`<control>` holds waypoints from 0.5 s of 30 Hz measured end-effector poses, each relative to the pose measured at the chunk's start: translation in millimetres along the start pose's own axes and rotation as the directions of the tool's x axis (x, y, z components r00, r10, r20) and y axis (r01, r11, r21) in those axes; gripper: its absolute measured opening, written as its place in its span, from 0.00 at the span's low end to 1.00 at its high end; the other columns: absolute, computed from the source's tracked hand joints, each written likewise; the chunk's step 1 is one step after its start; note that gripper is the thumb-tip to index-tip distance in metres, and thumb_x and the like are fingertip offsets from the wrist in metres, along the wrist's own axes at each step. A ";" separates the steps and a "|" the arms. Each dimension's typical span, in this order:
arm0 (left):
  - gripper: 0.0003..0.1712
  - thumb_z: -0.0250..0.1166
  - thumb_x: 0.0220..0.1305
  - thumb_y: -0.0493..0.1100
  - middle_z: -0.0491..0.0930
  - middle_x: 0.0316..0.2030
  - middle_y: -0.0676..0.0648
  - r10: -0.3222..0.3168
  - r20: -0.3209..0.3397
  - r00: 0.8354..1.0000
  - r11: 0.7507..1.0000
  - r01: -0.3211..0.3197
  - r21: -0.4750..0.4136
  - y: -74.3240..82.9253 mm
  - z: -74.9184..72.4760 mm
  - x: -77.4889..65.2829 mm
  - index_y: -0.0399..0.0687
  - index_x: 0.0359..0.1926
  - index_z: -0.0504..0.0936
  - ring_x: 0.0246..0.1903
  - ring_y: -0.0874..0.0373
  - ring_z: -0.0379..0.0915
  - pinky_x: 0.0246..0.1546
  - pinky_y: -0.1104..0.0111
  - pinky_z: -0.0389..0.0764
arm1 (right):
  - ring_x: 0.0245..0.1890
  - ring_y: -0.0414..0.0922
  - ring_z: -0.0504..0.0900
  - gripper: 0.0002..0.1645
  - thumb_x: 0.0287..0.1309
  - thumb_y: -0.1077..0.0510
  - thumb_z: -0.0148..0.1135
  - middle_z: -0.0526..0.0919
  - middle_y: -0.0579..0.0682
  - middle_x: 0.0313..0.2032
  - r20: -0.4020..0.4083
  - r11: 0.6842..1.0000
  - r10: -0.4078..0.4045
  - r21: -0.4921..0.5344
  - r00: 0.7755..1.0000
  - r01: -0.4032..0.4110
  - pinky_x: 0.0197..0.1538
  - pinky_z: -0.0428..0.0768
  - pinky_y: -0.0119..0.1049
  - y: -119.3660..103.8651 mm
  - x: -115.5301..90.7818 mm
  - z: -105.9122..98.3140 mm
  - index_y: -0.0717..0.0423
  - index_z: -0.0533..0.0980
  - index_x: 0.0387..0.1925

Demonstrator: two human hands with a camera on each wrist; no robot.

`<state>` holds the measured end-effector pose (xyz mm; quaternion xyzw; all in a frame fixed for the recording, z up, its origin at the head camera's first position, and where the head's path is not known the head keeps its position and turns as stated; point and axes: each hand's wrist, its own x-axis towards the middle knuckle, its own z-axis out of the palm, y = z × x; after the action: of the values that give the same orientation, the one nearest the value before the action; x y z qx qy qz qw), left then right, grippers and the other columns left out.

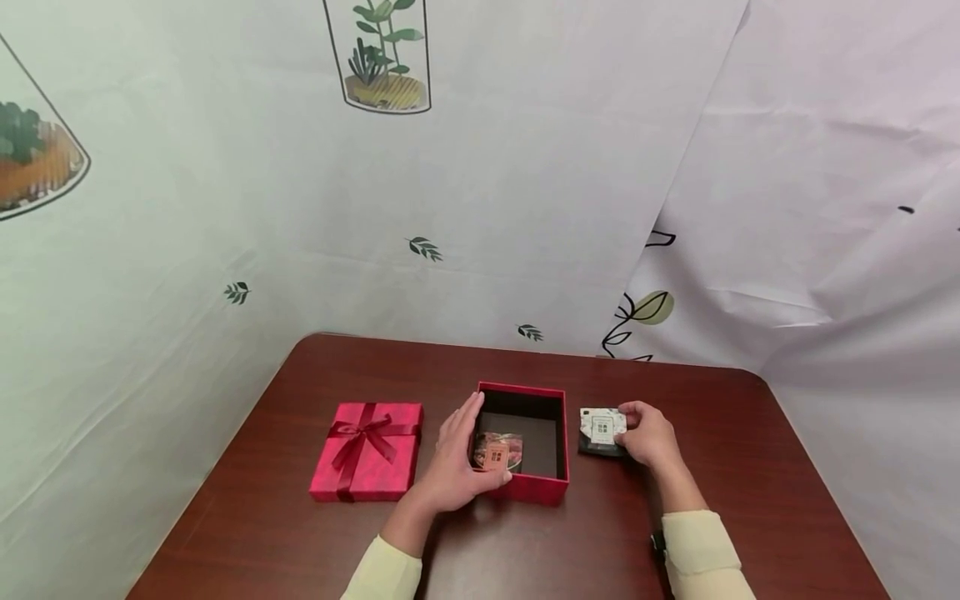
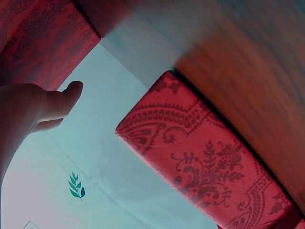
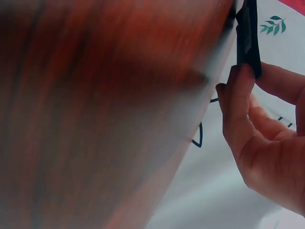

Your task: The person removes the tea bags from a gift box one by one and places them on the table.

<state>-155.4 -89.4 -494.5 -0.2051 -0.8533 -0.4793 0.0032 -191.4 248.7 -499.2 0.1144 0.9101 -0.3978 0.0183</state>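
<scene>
A red box (image 1: 528,489) with a dark inside stands uncovered on the table. My left hand (image 1: 450,471) lies along its left side, fingers fairly straight and the thumb at the front rim. Inside, at the left, is a small square packet (image 1: 513,450) with a reddish printed face and an orange label. To the right of the box, my right hand (image 1: 651,435) pinches a flat square packet (image 1: 602,427), white-patterned with a pale label and dark below. The right wrist view shows that packet (image 3: 249,40) edge-on and dark between thumb and fingers.
A red patterned lid (image 1: 330,483) with a dark red ribbon bow (image 1: 363,431) lies left of the box. Everything stands on a brown wooden table (image 1: 247,500). White cloth (image 1: 525,208) with plant prints hangs behind and beside it.
</scene>
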 end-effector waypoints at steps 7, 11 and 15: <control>0.66 0.79 0.47 0.53 0.46 0.77 0.57 -0.023 0.001 1.000 1.000 0.023 0.018 2.1 -0.5 0.7 0.67 0.80 0.45 0.74 0.47 0.38 0.64 0.34 0.45 | 0.45 0.59 0.74 0.26 0.51 0.68 0.69 0.77 0.62 0.45 -0.020 0.997 -0.020 -0.073 1.000 0.018 0.49 0.73 0.56 -0.5 0.9 -0.5 0.67 0.75 0.53; 0.66 0.79 0.47 0.53 0.47 0.77 0.56 -0.029 -0.001 1.000 0.999 0.029 0.015 3.2 -0.6 -0.2 0.66 0.80 0.46 0.73 0.46 0.38 0.64 0.34 0.45 | 0.46 0.61 0.74 0.27 0.51 0.67 0.70 0.77 0.63 0.45 -0.018 0.994 -0.021 -0.105 1.000 0.019 0.49 0.73 0.57 0.5 0.5 0.0 0.69 0.74 0.54; 0.66 0.79 0.47 0.53 0.47 0.77 0.56 -0.031 -0.002 1.000 0.999 0.031 0.011 3.1 -0.1 -1.0 0.66 0.80 0.46 0.73 0.45 0.38 0.64 0.34 0.44 | 0.46 0.62 0.73 0.29 0.51 0.66 0.70 0.77 0.63 0.45 -0.021 0.991 -0.013 -0.132 1.000 0.010 0.49 0.72 0.59 0.3 0.1 -0.2 0.69 0.72 0.55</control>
<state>-153.4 -88.4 -492.1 -0.1915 -0.8590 -0.4747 -0.0022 -191.4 249.1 -499.2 0.1119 0.9352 -0.3357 0.0135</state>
